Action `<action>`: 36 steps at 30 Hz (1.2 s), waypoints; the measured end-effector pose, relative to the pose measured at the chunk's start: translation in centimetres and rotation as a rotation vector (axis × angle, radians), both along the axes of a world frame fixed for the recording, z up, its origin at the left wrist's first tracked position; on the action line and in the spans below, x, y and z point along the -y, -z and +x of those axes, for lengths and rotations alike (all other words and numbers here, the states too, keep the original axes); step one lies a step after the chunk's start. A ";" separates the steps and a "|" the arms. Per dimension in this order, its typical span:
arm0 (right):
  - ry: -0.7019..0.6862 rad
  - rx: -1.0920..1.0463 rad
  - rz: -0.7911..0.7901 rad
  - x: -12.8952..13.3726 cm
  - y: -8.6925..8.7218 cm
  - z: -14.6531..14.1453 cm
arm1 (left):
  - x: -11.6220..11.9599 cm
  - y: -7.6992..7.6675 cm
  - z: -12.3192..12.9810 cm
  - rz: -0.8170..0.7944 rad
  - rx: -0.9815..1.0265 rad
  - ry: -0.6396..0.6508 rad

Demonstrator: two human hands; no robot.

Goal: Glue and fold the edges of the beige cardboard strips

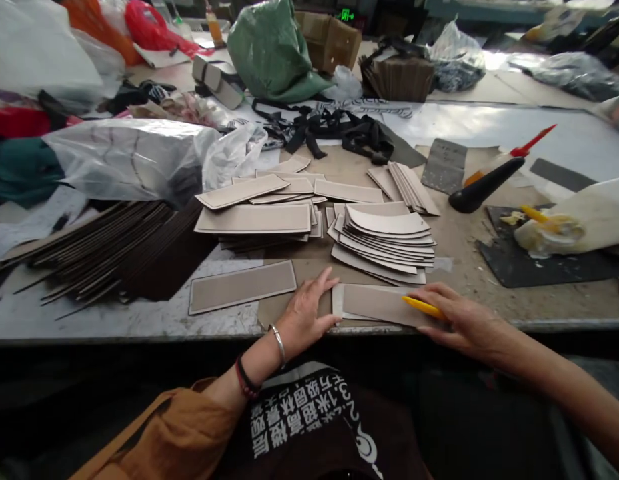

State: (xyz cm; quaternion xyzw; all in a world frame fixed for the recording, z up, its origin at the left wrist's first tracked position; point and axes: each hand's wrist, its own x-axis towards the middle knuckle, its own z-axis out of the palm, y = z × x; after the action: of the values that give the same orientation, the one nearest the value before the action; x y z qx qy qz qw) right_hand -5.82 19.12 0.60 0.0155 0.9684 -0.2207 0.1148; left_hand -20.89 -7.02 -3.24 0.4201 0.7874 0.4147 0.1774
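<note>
A beige rectangular panel (pixel 372 303) with a paler border on its left lies at the table's front edge, between my hands. My left hand (pixel 309 307) rests at the panel's left end, fingers spread and holding nothing. In my right hand (pixel 452 317) is a slim yellow tool with a pointed tip (pixel 423 307); its exact kind I cannot make out. The fingers of that hand also lie over the panel's right end, which they partly hide. Left of my left hand is a dark-edged beige panel (pixel 243 287). Behind the hands is a stack of curved pale pieces (pixel 382 243).
Beige panels (pixel 254 219) are piled behind, and dark strips (pixel 109 247) fan out at left. A black-and-red pointed bottle (pixel 484 187) leans at right, near a glue-smeared white container (pixel 579 220) on a dark mat. Black straps (pixel 334 130) and a green bag (pixel 274 53) lie farther back.
</note>
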 end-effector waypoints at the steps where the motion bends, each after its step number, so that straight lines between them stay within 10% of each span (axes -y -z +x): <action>1: -0.008 -0.003 0.010 -0.1 0.0 -0.1 | 0.0 0.0 0.0 -0.001 -0.005 0.002; 36: -0.123 0.032 0.081 0.0 -0.1 -2.2 | 0.2 -0.1 0.0 0.000 -0.059 0.023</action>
State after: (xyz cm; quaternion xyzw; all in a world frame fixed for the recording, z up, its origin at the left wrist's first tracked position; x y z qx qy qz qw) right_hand -8.01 19.16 0.72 -0.0359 0.9737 -0.1736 0.1431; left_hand -20.87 -7.19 -3.17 0.4411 0.7876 0.3999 0.1589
